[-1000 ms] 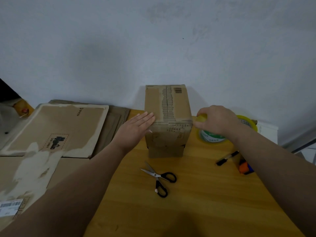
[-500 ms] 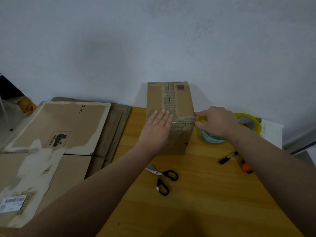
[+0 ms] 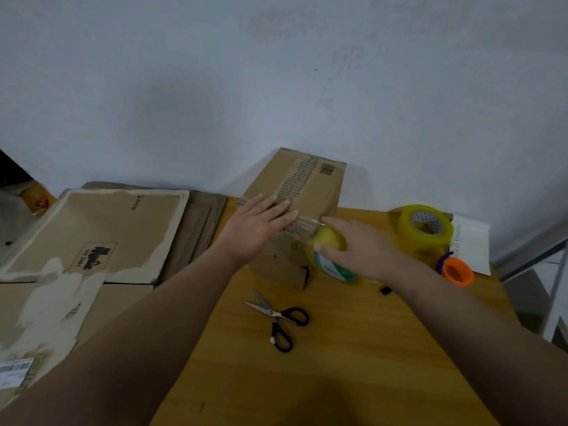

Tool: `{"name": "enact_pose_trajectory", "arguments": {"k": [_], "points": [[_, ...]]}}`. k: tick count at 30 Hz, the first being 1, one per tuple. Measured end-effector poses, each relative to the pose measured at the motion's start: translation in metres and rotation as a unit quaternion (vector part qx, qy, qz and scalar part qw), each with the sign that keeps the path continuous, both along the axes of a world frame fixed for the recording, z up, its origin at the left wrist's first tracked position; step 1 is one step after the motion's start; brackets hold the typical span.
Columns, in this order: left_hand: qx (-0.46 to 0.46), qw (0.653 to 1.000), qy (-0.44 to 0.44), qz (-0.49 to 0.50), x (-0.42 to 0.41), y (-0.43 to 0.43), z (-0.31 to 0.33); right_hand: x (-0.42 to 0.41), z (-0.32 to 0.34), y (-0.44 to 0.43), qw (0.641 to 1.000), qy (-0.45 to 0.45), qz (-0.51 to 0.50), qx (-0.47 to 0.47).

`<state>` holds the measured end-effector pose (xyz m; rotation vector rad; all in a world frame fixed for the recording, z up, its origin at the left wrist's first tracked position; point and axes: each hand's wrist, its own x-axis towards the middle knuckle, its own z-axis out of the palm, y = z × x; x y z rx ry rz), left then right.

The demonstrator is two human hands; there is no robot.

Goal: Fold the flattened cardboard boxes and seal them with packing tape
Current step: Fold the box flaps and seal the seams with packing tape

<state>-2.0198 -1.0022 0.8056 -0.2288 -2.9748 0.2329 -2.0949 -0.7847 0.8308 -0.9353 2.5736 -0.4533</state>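
While the left hand (image 3: 261,227) lies flat, fingers spread, on the box (image 3: 295,210) at the bench (image 3: 353,348) back by the wall, the right hand (image 3: 359,249) grips a tape roll (image 3: 330,256) at its front top edge. Best approach, imo: keep tape taut, centred on the seam, press w/ the palm; scissors (image 3: 281,321) lie near for the cut.

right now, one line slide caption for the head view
Left hand flat on the cardboard box while the right hand draws a tape roll down its front; scissors lie nearby.
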Motion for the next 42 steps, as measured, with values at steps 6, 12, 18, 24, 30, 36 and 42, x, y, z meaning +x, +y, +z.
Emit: {"name": "enact_pose_trajectory", "arguments": {"k": [6,12,18,24,30,36,42], "points": [[0.000,0.997,0.052,0.053,0.003,0.020,-0.010,0.006,0.001,-0.003,1.000,-0.011,0.007,-0.026],[0.029,0.995,-0.035,0.092,0.010,0.043,-0.002,0.004,0.001,-0.004,0.998,-0.048,-0.001,-0.034],[0.070,0.990,-0.104,0.067,-0.003,0.011,0.016,0.018,0.004,-0.020,0.980,-0.181,-0.010,-0.087],[0.375,0.890,0.051,0.255,0.015,0.039,0.010,0.029,0.007,-0.033,0.975,-0.175,-0.053,-0.126],[0.807,0.431,-0.104,0.389,0.024,0.063,-0.003,0.034,0.009,-0.054,0.958,-0.254,-0.080,-0.106],[0.770,0.503,-0.026,0.393,0.025,0.052,0.000,-0.007,0.022,-0.050,0.981,0.183,0.041,-0.053],[0.681,0.624,-0.014,0.382,0.036,0.036,0.018,-0.044,-0.011,-0.056,0.938,0.215,0.248,0.116]]}}
